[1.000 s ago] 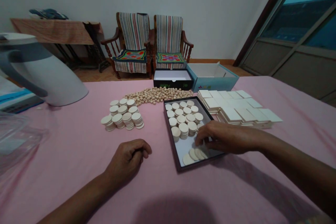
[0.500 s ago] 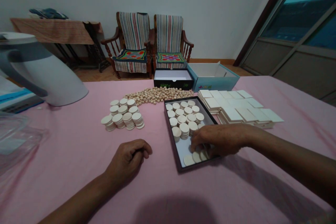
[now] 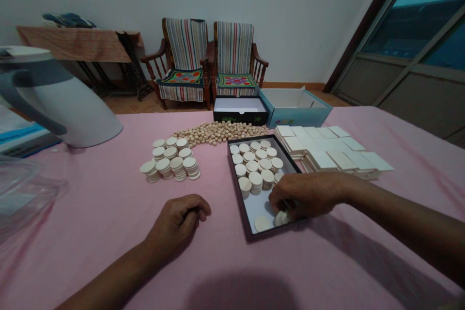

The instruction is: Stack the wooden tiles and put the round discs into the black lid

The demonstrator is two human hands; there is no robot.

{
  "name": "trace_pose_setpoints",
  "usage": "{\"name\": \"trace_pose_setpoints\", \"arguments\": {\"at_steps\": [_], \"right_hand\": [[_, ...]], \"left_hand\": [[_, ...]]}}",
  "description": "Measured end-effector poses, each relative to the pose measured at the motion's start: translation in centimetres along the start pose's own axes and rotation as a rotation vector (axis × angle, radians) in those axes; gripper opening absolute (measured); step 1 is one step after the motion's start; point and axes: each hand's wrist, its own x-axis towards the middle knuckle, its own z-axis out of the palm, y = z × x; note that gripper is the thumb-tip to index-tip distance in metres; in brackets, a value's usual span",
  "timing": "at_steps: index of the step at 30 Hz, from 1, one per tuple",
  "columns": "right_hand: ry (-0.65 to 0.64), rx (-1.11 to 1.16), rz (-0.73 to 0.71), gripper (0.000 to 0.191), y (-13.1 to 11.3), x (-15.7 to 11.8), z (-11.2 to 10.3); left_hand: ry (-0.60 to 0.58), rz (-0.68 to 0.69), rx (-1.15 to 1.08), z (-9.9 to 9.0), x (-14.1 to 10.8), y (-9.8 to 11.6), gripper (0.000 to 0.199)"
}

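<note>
My right hand [image 3: 305, 194] reaches into the near right part of a dark-rimmed tray [image 3: 240, 206], its fingers closed around a few pale wooden discs [image 3: 281, 218]. One loose disc [image 3: 262, 224] lies flat beside them at the near edge. Behind, several stacks of discs [image 3: 255, 179] fill the far part of the tray. My left hand [image 3: 185, 218] rests on the pink cloth left of the tray, fingers curled, and nothing shows in it. More disc stacks [image 3: 177, 164] stand on the cloth beyond it.
Small wooden pieces [image 3: 218, 132] lie in a heap behind the tray. Square tiles [image 3: 327, 147] are stacked at the right. A black box [image 3: 240, 117] and a blue box [image 3: 298, 115] stand at the back, a white jug [image 3: 76, 111] and clear plastic container [image 3: 25, 198] at left.
The fingers of my right hand have drawn several discs together at the tray's near edge and moved slightly right. My left hand has stayed in place.
</note>
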Motion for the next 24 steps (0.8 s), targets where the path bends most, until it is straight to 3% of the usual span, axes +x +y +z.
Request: {"name": "trace_pose_setpoints", "arguments": {"at_steps": [5, 8, 13, 18, 22, 24], "right_hand": [[0.021, 0.008, -0.075, 0.025, 0.3, 0.3, 0.2], [0.06, -0.005, -0.052, 0.019, -0.1, -0.2, 0.2], [0.348, 0.04, 0.127, 0.013, 0.0, -2.4, -1.0], [0.632, 0.38, 0.253, 0.009, 1.8, -3.5, -1.5], [0.68, 0.715, 0.161, 0.02, 1.6, -1.8, -0.4], [0.697, 0.862, 0.084, 0.026, 0.6, -0.3, 0.0]], "left_hand": [[0.0, -0.007, -0.003, -0.1, -0.1, 0.2, 0.034], [0.005, -0.007, -0.002, -0.2, -0.1, 0.3, 0.034], [0.001, 0.005, -0.008, -0.1, 0.0, 0.1, 0.034], [0.055, 0.025, -0.012, 0.2, -0.2, 0.1, 0.033], [0.287, 0.099, -0.026, -0.1, 0.0, 2.0, 0.029], [0.313, 0.248, 0.018, -0.5, 0.7, 3.8, 0.027]]}}
